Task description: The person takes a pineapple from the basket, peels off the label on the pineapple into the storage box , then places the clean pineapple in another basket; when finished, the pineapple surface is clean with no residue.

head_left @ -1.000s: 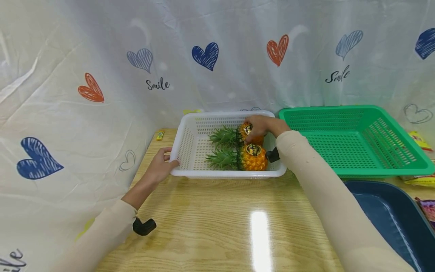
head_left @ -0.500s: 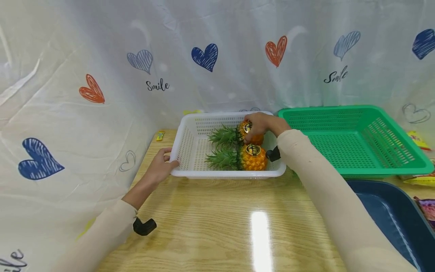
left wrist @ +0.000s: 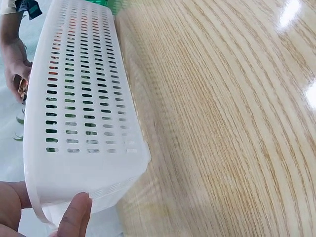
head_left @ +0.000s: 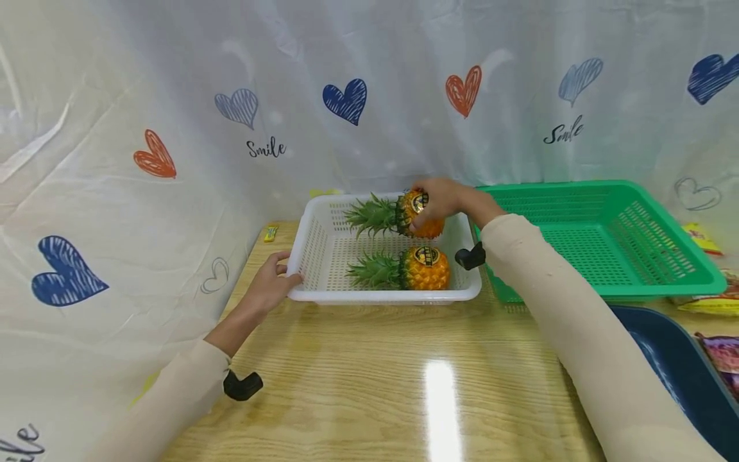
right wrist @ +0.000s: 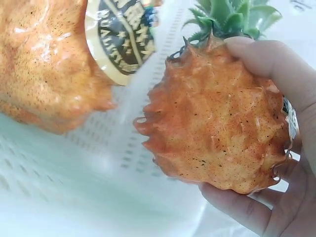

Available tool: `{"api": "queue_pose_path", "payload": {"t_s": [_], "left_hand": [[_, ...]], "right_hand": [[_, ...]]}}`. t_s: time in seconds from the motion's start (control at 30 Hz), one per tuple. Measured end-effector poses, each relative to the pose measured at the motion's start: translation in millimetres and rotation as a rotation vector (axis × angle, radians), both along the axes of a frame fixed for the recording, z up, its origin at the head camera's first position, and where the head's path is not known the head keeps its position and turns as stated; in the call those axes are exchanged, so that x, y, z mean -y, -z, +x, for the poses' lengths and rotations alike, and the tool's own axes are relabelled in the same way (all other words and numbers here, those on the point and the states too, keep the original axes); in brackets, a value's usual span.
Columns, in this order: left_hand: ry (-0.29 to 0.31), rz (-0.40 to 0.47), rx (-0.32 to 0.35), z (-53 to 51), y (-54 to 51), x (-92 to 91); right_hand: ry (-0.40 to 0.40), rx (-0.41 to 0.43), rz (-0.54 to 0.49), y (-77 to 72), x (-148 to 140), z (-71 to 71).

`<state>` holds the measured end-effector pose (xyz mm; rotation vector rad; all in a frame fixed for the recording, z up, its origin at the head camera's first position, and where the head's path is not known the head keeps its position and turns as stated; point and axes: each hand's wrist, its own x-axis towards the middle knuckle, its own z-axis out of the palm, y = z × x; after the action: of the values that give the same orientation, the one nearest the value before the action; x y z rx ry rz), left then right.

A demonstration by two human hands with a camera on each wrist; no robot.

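Note:
My right hand (head_left: 440, 200) grips a pineapple (right wrist: 217, 118) round its orange body, with a black and gold label and green leaves pointing left. It is raised above the far side of a white slotted basket (head_left: 381, 296). A second pineapple (head_left: 428, 269) lies in the basket near its front wall, leaves also to the left. At the basket's left end my left hand (head_left: 270, 282) holds the rim, thumb and fingers on either side of it. The left wrist view shows those fingers (left wrist: 75, 213) against the basket's outer wall.
A green basket (head_left: 577, 256) stands to the right of the white one. Below it lies a dark blue tray (head_left: 664, 350), partly covered by my right sleeve. Snack packets (head_left: 722, 353) are at the right edge. A small yellow packet (head_left: 271, 233) sits at the back left.
My right hand has lifted the far pineapple up and slightly back, away from the nearer one, and a gap now shows between them. The left hand stays on the rim.

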<state>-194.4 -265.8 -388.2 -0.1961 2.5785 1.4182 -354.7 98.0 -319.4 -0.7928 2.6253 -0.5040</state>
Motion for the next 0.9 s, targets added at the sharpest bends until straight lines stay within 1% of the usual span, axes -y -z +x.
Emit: {"api": "queue_pose_path", "payload": {"t_s": [0.17,0.3,0.4,0.57,0.73,0.9], "left_hand": [[0.026,-0.023,-0.012,3.7,-4.5,-1.4],[0.064,-0.001,-0.018,8.2,-7.2,-3.1],[0.074,0.014,-0.018,11.6,-8.1,-5.4],[0.049,-0.004,-0.022,14.8,-5.6,-7.8],[0.015,-0.011,-0.044,13.9,-0.8,-9.1],[0.003,0.02,-0.049,15.0,0.2,-10.4]], "right_hand": [[0.012,-0.038,0.012,-10.7,-6,7.8],[0.017,-0.053,-0.002,-19.3,-11,17.5],[0.024,-0.058,-0.012,-26.0,-15,25.1],[0.025,-0.081,-0.021,-32.0,-24,35.3],[0.004,-0.09,-0.058,-36.4,-32,47.4],[-0.013,-0.099,-0.082,-37.8,-37,66.9]]}}
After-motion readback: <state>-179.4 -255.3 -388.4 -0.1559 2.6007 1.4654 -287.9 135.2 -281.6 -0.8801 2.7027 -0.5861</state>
